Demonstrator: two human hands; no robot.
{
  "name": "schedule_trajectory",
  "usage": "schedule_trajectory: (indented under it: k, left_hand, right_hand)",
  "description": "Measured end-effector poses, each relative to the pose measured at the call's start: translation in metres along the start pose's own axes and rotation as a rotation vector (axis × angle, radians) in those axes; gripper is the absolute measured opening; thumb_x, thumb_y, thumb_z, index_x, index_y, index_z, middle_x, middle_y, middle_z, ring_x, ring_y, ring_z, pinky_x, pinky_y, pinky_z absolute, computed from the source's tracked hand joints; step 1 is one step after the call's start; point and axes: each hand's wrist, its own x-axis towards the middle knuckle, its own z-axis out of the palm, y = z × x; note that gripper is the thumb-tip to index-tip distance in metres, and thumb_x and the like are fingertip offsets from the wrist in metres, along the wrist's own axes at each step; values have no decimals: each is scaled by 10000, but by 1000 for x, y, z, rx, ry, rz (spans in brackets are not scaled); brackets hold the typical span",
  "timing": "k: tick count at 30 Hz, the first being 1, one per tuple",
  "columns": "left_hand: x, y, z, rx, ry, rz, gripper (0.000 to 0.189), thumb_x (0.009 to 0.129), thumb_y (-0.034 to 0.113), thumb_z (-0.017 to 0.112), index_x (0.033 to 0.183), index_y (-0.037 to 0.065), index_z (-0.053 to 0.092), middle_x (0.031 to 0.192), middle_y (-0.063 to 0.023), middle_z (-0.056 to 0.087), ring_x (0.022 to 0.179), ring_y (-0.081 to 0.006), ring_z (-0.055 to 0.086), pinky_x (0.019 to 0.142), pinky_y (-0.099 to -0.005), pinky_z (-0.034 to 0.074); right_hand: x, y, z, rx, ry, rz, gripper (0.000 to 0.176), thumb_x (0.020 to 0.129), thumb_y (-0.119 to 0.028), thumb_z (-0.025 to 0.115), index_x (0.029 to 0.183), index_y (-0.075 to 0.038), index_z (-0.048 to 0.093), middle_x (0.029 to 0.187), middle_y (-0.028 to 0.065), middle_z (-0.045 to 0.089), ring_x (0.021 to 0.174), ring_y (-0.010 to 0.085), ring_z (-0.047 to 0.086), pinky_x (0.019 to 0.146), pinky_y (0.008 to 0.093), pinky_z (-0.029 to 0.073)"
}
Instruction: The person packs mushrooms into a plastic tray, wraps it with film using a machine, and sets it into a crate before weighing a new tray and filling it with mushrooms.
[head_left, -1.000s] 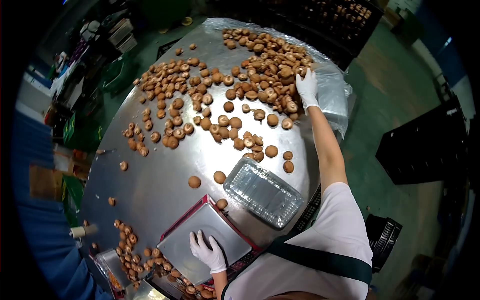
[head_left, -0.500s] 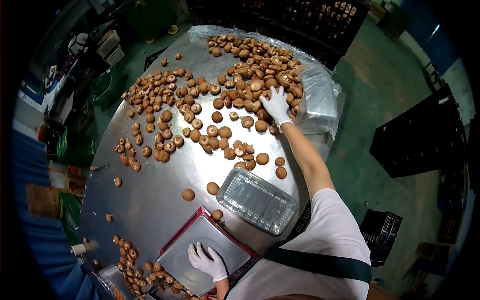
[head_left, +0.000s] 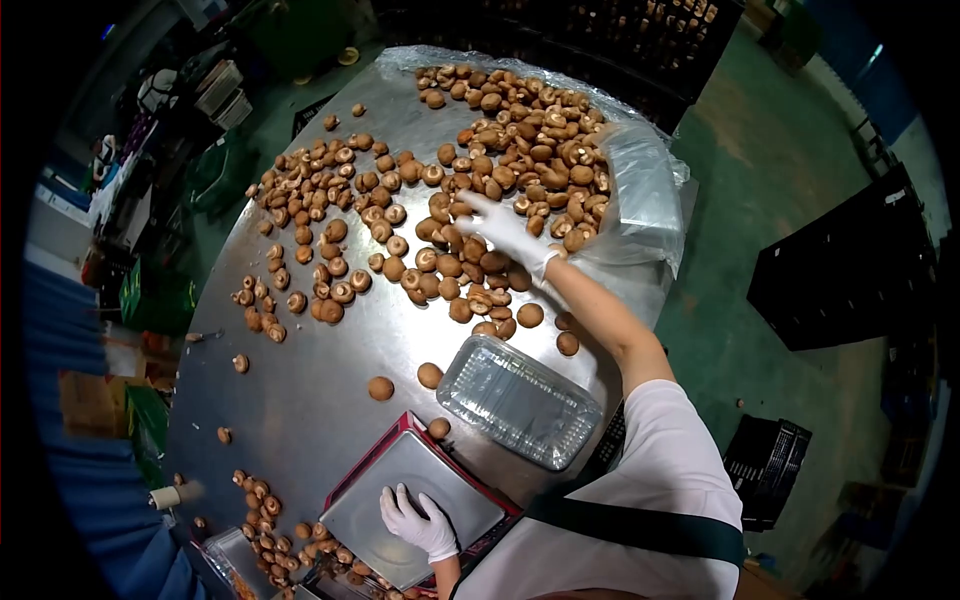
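Note:
My right hand (head_left: 500, 232), in a white glove, has its fingers spread over the brown mushrooms (head_left: 470, 252) in the middle of the metal table (head_left: 300, 385). Its fingertips touch or hover just above them; the exact contact is not clear. Lower down, my gloved left hand (head_left: 418, 522) lies with fingers apart on the flat metal plate of a red-edged scale (head_left: 365, 510). A clear plastic tray (head_left: 518, 402) rests between the scale and the mushrooms, with no mushrooms visible in it.
Clear plastic sheeting (head_left: 640, 200) lies along the table's far right edge beside a large mushroom heap (head_left: 540, 130). More mushrooms (head_left: 265, 505) surround another tray at lower left. Black crates (head_left: 765, 470) stand on the floor at right.
My right hand has moved left and slightly down from the large heap, and some mushrooms have shifted left towards the middle group. My left hand stays on the scale.

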Motion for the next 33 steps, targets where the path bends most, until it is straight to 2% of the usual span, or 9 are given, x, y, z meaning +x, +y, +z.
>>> schedule_trajectory:
  k: [2, 4, 7, 8, 12, 17, 25, 28, 33]
  left_hand:
    - [1, 1, -1, 3, 9, 5, 366, 797, 146, 581, 1134, 10, 541, 1239, -188, 480, 1153, -361, 426, 976, -463, 316]
    - [0, -1, 0, 0, 9, -4, 365, 795, 146, 582, 1131, 10, 543, 1238, -187, 480, 1152, -361, 427, 975, -464, 316]
    - [1, 2, 0, -7, 9, -13, 362, 790, 138, 585, 1127, 11, 546, 1235, -187, 482, 1150, -361, 428, 973, -466, 317]
    - [2, 4, -1, -4, 11, -17, 361, 787, 132, 586, 1125, 11, 547, 1232, -187, 483, 1149, -362, 428, 972, -467, 317]
    - [2, 7, -2, -2, -10, -50, 362, 781, 116, 589, 1125, 11, 547, 1227, -185, 483, 1148, -362, 428, 971, -468, 316]
    - [3, 7, -2, 4, 4, -41, 355, 784, 142, 582, 1116, 22, 549, 1216, -185, 490, 1135, -373, 434, 957, -491, 322]
    - [4, 5, -1, 17, 13, -11, 346, 796, 139, 578, 1116, 13, 547, 1215, -183, 490, 1139, -361, 437, 958, -470, 328]
    - [4, 3, 0, 23, 23, 2, 347, 800, 150, 575, 1118, 12, 548, 1215, -185, 492, 1138, -361, 439, 956, -471, 332]
    - [3, 2, 1, -2, 14, -2, 354, 806, 159, 572, 1128, 14, 545, 1225, -186, 486, 1142, -361, 435, 963, -469, 324]
  right_hand:
    - [5, -21, -38, -12, 214, 119, 547, 791, -295, 589, 1283, -84, 475, 1195, 159, 550, 1109, 276, 535, 933, 380, 429]
    - [37, 20, -81, -539, 484, 59, 396, 793, -282, 547, 1118, -55, 543, 1085, 177, 568, 942, 315, 586, 810, 408, 496]
    - [49, 75, -141, -917, 683, 318, 513, 770, -370, 574, 1169, -60, 487, 1164, 206, 537, 1027, 358, 561, 843, 433, 481]
    - [58, 123, -162, -617, 605, 373, 627, 757, -444, 585, 1243, -69, 455, 1205, 220, 515, 1072, 367, 531, 886, 432, 454]
    - [49, 118, -150, -692, 622, 481, 809, 741, -528, 599, 1381, -109, 336, 1195, 242, 517, 1091, 361, 521, 920, 404, 427]
    - [33, 108, -149, -704, 558, 383, 723, 716, -588, 597, 1271, -134, 510, 1113, 256, 547, 1012, 363, 557, 877, 403, 448]
    - [23, 123, -155, -390, 525, 329, 751, 763, -564, 569, 1345, -117, 412, 1166, 295, 538, 1091, 400, 527, 924, 401, 412]
    - [28, 109, -146, -464, 438, 502, 854, 738, -637, 526, 1400, -142, 310, 1197, 264, 535, 1107, 372, 531, 921, 396, 418]
    - [14, 88, -118, -775, 333, 439, 811, 741, -689, 467, 1371, -189, 363, 1219, 189, 550, 1092, 308, 562, 862, 386, 470]
